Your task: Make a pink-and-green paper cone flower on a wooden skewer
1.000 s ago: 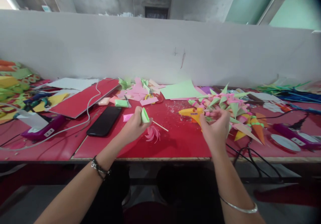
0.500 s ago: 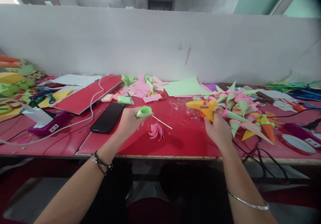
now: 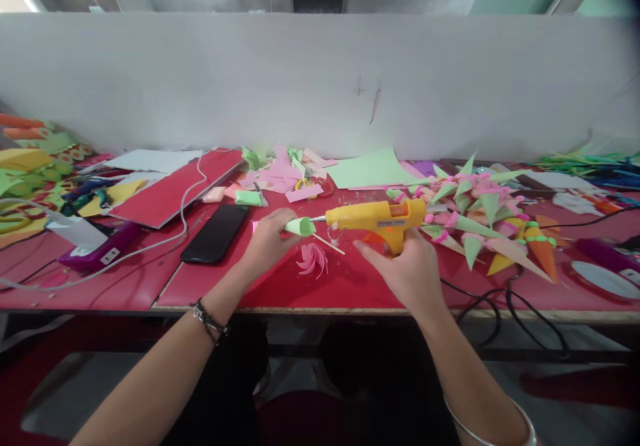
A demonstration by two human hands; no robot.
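Note:
My left hand (image 3: 271, 237) is closed round a light green paper cone (image 3: 301, 227), its open mouth turned to the right. A yellow hot glue gun (image 3: 373, 218) with a small red light is gripped in my right hand (image 3: 407, 269). The gun's metal nozzle points left and reaches the mouth of the cone; whether it touches the paper I cannot tell. Just below the cone lies a pink curled paper flower (image 3: 313, 261) on the red tabletop. A thin wooden stick (image 3: 330, 244) rests beside the flower, its left end near the cone.
A black phone (image 3: 215, 234) lies left of my left hand. Many green and pink paper cones (image 3: 475, 216) are heaped at the right. Paper scraps (image 3: 277, 173) and a green sheet (image 3: 370, 169) lie along the back. A white cable (image 3: 183, 216) and purple power strip (image 3: 107, 253) are at the left.
My right hand has brought the glue gun leftward, with its nozzle now at the cone's mouth. The cone has shifted slightly right and tilted toward the gun.

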